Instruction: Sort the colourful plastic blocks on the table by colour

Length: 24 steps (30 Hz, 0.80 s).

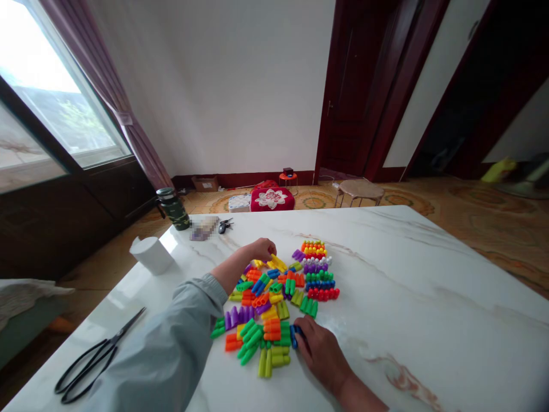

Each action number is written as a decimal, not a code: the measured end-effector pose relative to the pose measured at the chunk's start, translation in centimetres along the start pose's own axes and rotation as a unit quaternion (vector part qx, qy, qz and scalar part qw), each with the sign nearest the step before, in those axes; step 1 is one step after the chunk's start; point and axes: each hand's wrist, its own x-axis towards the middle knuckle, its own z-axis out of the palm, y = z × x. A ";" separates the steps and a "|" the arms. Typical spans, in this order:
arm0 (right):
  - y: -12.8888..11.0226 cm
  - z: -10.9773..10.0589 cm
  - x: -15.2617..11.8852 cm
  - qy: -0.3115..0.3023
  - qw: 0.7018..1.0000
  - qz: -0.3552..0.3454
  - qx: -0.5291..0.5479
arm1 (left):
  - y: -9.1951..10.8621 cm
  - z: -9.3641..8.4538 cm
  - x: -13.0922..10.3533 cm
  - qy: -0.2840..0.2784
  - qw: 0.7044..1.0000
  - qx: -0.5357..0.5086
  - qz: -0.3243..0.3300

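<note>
Many colourful plastic pieces lie in a loose pile on the white marble-patterned table. My left hand reaches over the far side of the pile, its fingers closed on a yellow piece. Near the pile's right front edge, my right hand has its fingers around a blue piece, partly hidden by the fingers. Just beyond the right hand are green pieces. To the right of the pile's far part, rows of pieces sorted by colour stand side by side, with a red row nearest me.
Black scissors lie at the left beside my sleeve. Farther back on the table are a white paper roll, a camouflage bottle, a blurred packet and small pliers. Stools stand beyond the far edge.
</note>
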 end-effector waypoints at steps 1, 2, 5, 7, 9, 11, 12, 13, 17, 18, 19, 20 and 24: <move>0.0 0.0 0.0 0.001 1.000 -0.002 -0.003 | -0.2 -0.2 -1.3 0.003 1.000 -0.006 0.005; 0.0 0.0 0.0 0.004 1.000 -0.004 -0.006 | -0.4 -0.2 -2.6 0.010 1.000 -0.010 0.009; 0.0 0.0 0.2 0.018 1.000 -0.018 -0.013 | -0.4 0.5 -6.4 0.063 0.998 -0.006 0.007; 0.0 0.1 0.2 0.026 0.999 -0.026 -0.019 | 0.0 2.1 -8.5 0.111 0.994 0.011 -0.018; 0.1 0.2 0.2 0.026 0.999 -0.029 -0.030 | 0.7 4.1 -10.0 0.149 0.987 0.029 -0.051; 0.1 0.3 0.2 0.023 0.998 -0.028 -0.044 | 1.4 6.4 -10.9 0.187 0.978 0.041 -0.083; 0.1 0.4 0.2 0.021 0.998 -0.025 -0.051 | 1.7 7.4 -11.2 0.207 0.972 0.043 -0.099; 0.2 0.5 0.2 0.019 0.998 -0.022 -0.057 | 2.0 8.3 -11.3 0.225 0.966 0.044 -0.115; 0.1 0.5 0.2 0.023 0.997 -0.022 -0.067 | 2.7 10.4 -11.5 0.287 0.941 0.033 -0.174; 0.0 0.5 0.2 0.028 0.997 -0.023 -0.067 | 2.7 10.6 -11.5 0.301 0.936 0.030 -0.180; 0.0 0.5 0.2 0.032 0.997 -0.024 -0.068 | 2.8 10.8 -11.6 0.314 0.932 0.027 -0.180; 0.0 0.4 0.2 0.035 0.997 -0.024 -0.067 | 2.8 10.9 -11.7 0.327 0.928 0.025 -0.178; 0.2 0.6 0.1 0.052 0.996 -0.025 -0.062 | 2.7 11.6 -12.9 0.378 0.911 0.004 -0.163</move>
